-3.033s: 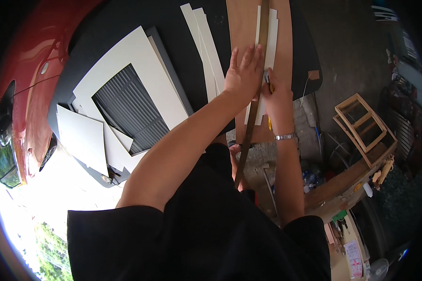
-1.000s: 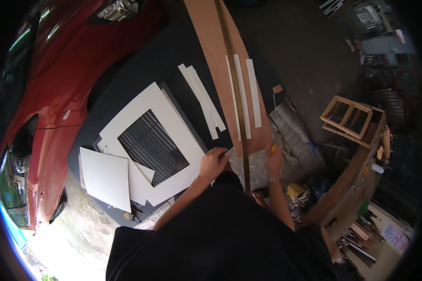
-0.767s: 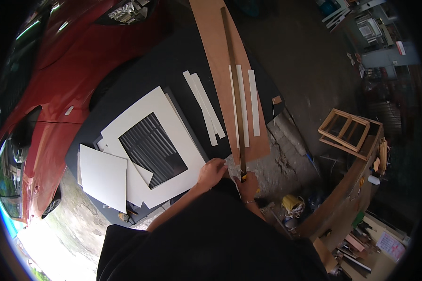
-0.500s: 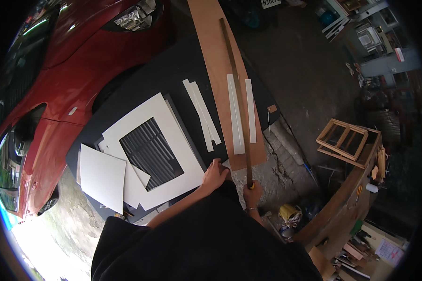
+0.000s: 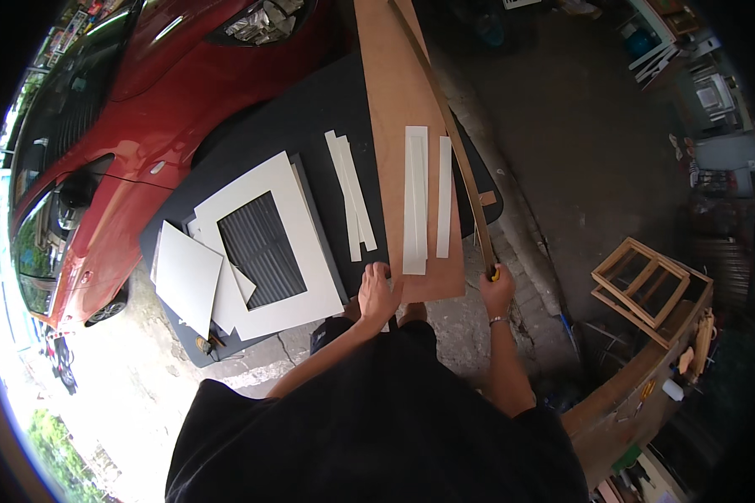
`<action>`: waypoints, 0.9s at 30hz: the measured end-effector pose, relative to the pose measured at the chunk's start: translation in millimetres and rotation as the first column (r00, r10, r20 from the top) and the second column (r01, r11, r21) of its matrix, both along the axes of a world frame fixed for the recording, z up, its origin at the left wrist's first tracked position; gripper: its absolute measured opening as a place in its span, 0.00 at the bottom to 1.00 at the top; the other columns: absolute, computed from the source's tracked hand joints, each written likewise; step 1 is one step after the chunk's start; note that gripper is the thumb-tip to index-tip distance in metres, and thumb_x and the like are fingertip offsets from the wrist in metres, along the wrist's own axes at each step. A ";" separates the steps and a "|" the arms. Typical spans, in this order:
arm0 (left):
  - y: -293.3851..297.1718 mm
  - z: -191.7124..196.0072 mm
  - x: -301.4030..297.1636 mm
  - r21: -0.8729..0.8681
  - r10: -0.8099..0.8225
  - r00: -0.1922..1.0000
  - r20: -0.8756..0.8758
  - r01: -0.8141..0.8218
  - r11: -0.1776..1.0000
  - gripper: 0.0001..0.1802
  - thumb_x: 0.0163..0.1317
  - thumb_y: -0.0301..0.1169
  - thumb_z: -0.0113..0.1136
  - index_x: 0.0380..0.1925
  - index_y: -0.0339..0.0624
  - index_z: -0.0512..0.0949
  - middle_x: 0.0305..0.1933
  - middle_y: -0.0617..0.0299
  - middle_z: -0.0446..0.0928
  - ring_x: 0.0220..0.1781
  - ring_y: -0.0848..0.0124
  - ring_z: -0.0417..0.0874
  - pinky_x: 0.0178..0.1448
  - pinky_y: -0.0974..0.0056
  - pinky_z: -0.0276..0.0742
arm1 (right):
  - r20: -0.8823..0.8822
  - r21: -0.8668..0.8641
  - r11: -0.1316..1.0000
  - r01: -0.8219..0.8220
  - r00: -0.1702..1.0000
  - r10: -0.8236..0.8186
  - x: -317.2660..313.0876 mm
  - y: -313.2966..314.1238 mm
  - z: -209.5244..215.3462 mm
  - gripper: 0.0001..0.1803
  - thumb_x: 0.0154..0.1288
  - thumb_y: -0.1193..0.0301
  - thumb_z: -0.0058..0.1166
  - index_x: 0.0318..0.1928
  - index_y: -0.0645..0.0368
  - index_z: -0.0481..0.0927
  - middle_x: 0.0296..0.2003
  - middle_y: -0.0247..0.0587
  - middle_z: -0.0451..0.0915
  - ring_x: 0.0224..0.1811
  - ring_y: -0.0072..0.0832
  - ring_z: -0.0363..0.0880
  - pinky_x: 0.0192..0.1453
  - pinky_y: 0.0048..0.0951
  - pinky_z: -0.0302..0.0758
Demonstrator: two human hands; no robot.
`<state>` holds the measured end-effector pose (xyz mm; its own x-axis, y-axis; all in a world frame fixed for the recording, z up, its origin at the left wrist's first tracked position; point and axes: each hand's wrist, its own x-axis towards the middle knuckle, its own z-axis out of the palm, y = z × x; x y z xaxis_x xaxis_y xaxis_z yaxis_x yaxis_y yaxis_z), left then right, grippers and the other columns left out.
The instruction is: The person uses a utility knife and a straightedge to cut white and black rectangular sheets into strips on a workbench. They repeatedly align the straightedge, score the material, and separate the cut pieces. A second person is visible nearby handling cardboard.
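Note:
My right hand (image 5: 497,291) is closed around the near end of a long, narrow brown straightedge (image 5: 466,151), and a small yellow object (image 5: 495,274) shows in the same grip. The straightedge slants along the right side of a long brown board (image 5: 386,92). On that board lie overlapping white strips (image 5: 415,201) and a separate narrower white strip (image 5: 443,197). My left hand (image 5: 377,295) is by the board's near left corner, fingers loosely bent and apart, holding nothing that I can see. More white strips (image 5: 350,197) lie crossed to the board's left.
A white mat frame (image 5: 289,218) and loose white sheets (image 5: 189,277) cover the left of the black tabletop (image 5: 310,109). A red car (image 5: 151,142) stands close on the left. Wooden frames (image 5: 642,281) rest on a bench (image 5: 596,411) at the right.
The straightedge has swung right, off the white strips, to the board's right side. My right hand has moved right and farther out with it. My left hand stays near the board's corner.

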<state>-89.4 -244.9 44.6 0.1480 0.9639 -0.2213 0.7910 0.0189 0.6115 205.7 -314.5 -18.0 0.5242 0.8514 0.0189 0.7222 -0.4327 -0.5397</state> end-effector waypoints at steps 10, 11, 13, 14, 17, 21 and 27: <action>122.8 -25.2 105.6 0.125 0.167 0.967 -0.191 -0.145 0.981 0.32 0.58 0.42 0.73 0.57 0.38 0.71 0.56 0.50 0.73 0.61 0.52 0.74 0.60 0.52 0.74 | 0.023 -0.064 0.973 -0.223 0.974 0.225 56.3 21.2 7.2 0.22 0.65 0.63 0.68 0.49 0.65 0.75 0.40 0.53 0.81 0.41 0.46 0.85 0.44 0.42 0.81; 126.7 -26.4 106.1 0.103 0.198 0.959 -0.202 -0.181 0.978 0.33 0.58 0.42 0.74 0.57 0.39 0.71 0.56 0.50 0.73 0.61 0.52 0.74 0.60 0.52 0.74 | 0.064 0.013 0.970 -0.243 0.968 0.242 56.6 23.3 13.4 0.23 0.68 0.62 0.66 0.52 0.65 0.73 0.41 0.53 0.81 0.42 0.45 0.85 0.44 0.41 0.81; 127.5 -27.7 104.8 0.075 0.212 0.973 -0.094 -0.205 0.976 0.29 0.57 0.34 0.75 0.55 0.38 0.71 0.56 0.48 0.73 0.61 0.50 0.76 0.59 0.52 0.77 | -0.090 -0.026 0.998 -0.053 0.995 0.050 61.2 27.4 9.0 0.23 0.74 0.62 0.59 0.58 0.65 0.69 0.44 0.53 0.79 0.45 0.41 0.84 0.45 0.38 0.81; 128.5 -28.1 101.8 0.054 0.225 0.973 -0.055 -0.223 0.973 0.28 0.57 0.32 0.74 0.54 0.38 0.71 0.57 0.47 0.72 0.60 0.49 0.76 0.59 0.51 0.78 | -0.169 -0.056 0.998 0.037 0.985 -0.046 59.9 32.6 9.2 0.23 0.77 0.62 0.55 0.61 0.65 0.67 0.45 0.53 0.78 0.46 0.40 0.84 0.46 0.37 0.82; 129.1 -26.0 94.0 0.001 0.280 0.960 0.011 -0.280 0.960 0.25 0.58 0.25 0.73 0.52 0.38 0.71 0.55 0.45 0.74 0.59 0.47 0.79 0.59 0.51 0.80 | -0.372 -0.082 0.960 -0.269 0.902 0.221 48.3 68.1 28.2 0.20 0.83 0.65 0.43 0.66 0.64 0.64 0.42 0.52 0.80 0.42 0.31 0.86 0.39 0.33 0.83; 130.8 -17.1 93.6 -0.085 0.360 0.933 -0.005 -0.359 0.930 0.25 0.56 0.26 0.73 0.50 0.39 0.71 0.54 0.47 0.78 0.58 0.48 0.81 0.59 0.51 0.79 | -0.278 -0.167 0.855 -0.491 0.856 0.437 4.8 126.5 56.1 0.21 0.83 0.67 0.41 0.69 0.60 0.59 0.39 0.56 0.82 0.37 0.40 0.87 0.39 0.39 0.84; 122.7 -39.0 68.9 -0.261 0.468 0.883 0.044 -0.442 0.858 0.15 0.58 0.33 0.71 0.40 0.37 0.80 0.44 0.48 0.83 0.51 0.50 0.85 0.54 0.51 0.81 | -0.221 -0.169 0.817 -0.551 0.829 0.513 -34.7 191.0 46.6 0.50 0.65 0.87 0.48 0.81 0.62 0.36 0.64 0.70 0.68 0.59 0.63 0.76 0.56 0.50 0.80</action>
